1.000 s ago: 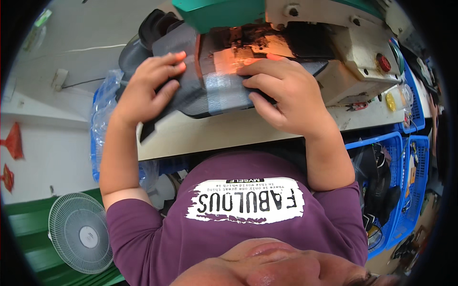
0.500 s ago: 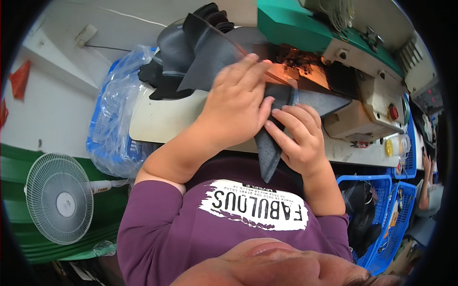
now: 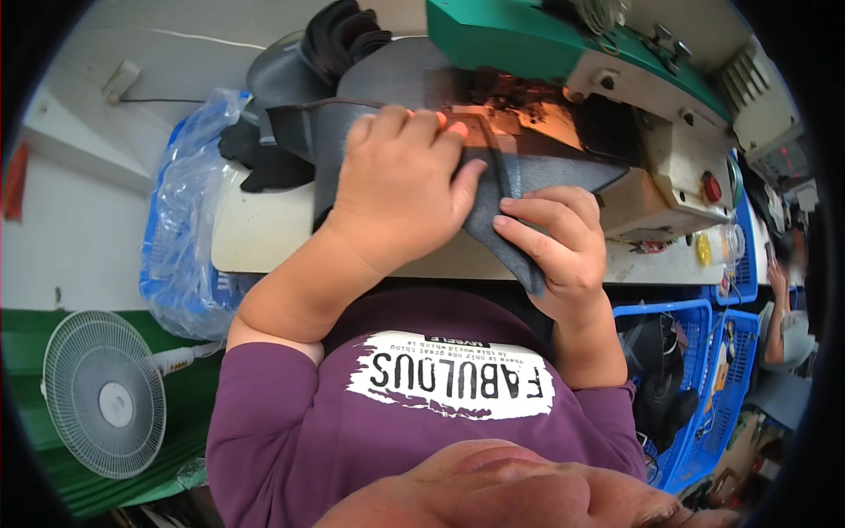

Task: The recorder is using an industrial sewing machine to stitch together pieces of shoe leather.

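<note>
A dark grey leather-like piece [image 3: 493, 231] lies across the front of a green and beige sewing machine [image 3: 519, 44], its pointed end hanging toward me. My left hand [image 3: 400, 180] rests flat on it, fingers stretched toward the lit needle area and thumb apart. Close by on the right, my right hand [image 3: 563, 246] pinches the edge of the same piece between thumb and fingers. Orange light falls on the left fingertips and on the work beneath the machine head. The needle itself is hard to make out.
Stacked dark grey pieces [image 3: 282, 79] lie behind my left hand. A blue basket [image 3: 163, 207] with clear plastic stands left of the pale table [image 3: 255, 233]. A fan [image 3: 106, 392] is at lower left. Blue crates [image 3: 704, 308] stand at right; a person's arm [image 3: 779, 290] shows beyond.
The grey piece has turned and flattened; its raised far-left part has come down. My left hand has shifted left and slightly nearer me. The hanging point has swung right, toward my right hand.
</note>
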Motion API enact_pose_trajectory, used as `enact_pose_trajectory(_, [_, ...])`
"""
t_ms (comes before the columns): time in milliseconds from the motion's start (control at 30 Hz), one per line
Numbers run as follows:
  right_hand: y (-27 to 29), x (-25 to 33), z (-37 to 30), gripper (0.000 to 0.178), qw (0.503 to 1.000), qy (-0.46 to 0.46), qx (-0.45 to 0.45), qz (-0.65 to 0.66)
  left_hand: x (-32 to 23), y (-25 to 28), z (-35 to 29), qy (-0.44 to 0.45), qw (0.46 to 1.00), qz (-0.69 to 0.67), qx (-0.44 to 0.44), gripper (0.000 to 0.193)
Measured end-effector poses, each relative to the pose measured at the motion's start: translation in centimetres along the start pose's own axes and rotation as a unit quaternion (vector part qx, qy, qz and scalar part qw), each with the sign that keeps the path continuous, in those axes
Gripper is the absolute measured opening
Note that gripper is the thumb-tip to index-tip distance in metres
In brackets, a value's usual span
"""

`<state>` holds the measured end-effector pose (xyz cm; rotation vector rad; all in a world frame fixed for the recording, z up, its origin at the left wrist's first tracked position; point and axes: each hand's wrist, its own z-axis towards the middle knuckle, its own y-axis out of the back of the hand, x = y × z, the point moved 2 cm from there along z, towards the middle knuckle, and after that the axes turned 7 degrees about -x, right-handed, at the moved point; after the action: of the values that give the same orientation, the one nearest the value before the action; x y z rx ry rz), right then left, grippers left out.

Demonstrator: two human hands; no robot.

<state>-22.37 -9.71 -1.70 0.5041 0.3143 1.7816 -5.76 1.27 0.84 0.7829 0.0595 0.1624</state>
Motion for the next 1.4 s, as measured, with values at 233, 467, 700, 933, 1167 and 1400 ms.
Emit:
enact_pose_trajectory(233, [0.0, 0.0, 0.0, 0.031, 1.000, -0.003, 0.001, -0.008, 0.6, -0.4, 1.0, -0.006, 0.998, -0.049, 0.048, 0.031])
enact_pose_trajectory(467, [0.0, -0.2, 0.1, 0.033, 0.998, -0.028, 0.002, -0.048, 1.2, -1.5, 2.0, -0.019, 0.997, -0.071, 0.020, 0.030])
enact_pose_trajectory(700, [-0.1, 0.3, -0.1, 0.032, 0.994, -0.043, 0.015, -0.103, 2.0, -1.4, 2.5, -0.029, 0.994, -0.095, 0.047, 0.029])
enact_pose_trajectory(933, [0.2, 0.4, 0.2, 0.032, 0.991, -0.037, 0.016, -0.131, 2.3, -1.5, 2.8, 0.009, 0.990, -0.095, 0.106, 0.034])
enact_pose_trajectory(1167, [-1.2, -1.4, 1.3, 0.031, 0.994, -0.043, 0.016, -0.103, 4.8, -2.2, 3.4, -0.057, 0.990, -0.073, 0.109, 0.050])
enact_pose_trajectory(1400, [-1.5, -2.7, 3.0, 0.033, 0.986, -0.054, 0.081, -0.137, 6.7, -3.3, 5.4, -0.055, 0.974, -0.089, 0.200, 0.062])
